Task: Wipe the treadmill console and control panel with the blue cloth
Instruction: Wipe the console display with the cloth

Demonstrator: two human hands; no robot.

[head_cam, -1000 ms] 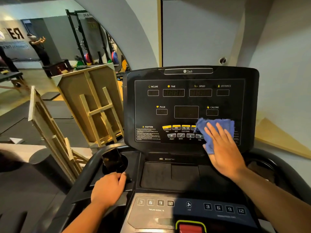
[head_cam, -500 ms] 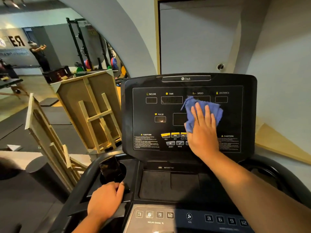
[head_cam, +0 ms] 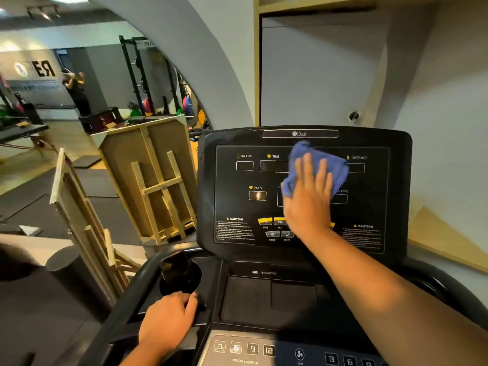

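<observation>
At the lower centre of the frame, your left hand [head_cam: 169, 317] rested on the console ledge, fingers loosely bent over its edge by the cup holder [head_cam: 182, 278], gripping nothing evident. Beyond it, the lower control panel [head_cam: 245, 350] with its numbered keys lay untouched by any hand. Further up, your right hand [head_cam: 307, 199] pressed flat, fingers extended, on the blue cloth [head_cam: 335, 167] against the upper middle of the console display [head_cam: 232, 202]. In my judgement, wiping was partway: display under way, lower panel outstanding.
</observation>
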